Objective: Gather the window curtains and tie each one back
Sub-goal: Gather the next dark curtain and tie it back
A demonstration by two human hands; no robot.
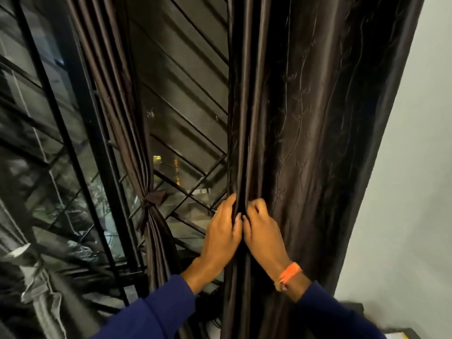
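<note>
A dark brown satin curtain (305,133) hangs loose on the right, with stitched vine patterns and several vertical folds along its left edge. My left hand (221,231) grips those edge folds from the left. My right hand (263,228), an orange band on its wrist, grips the same folds from the right, its fingers curled into the fabric. The two hands almost touch. To the left hangs a second brown curtain (117,99), gathered and cinched by a fabric tie-back (152,199) at mid height.
Behind the curtains is a window with a black metal grille (190,182) and a black frame post (61,133). A white wall (415,167) runs along the right. A dark piece of furniture (352,308) sits at the lower right.
</note>
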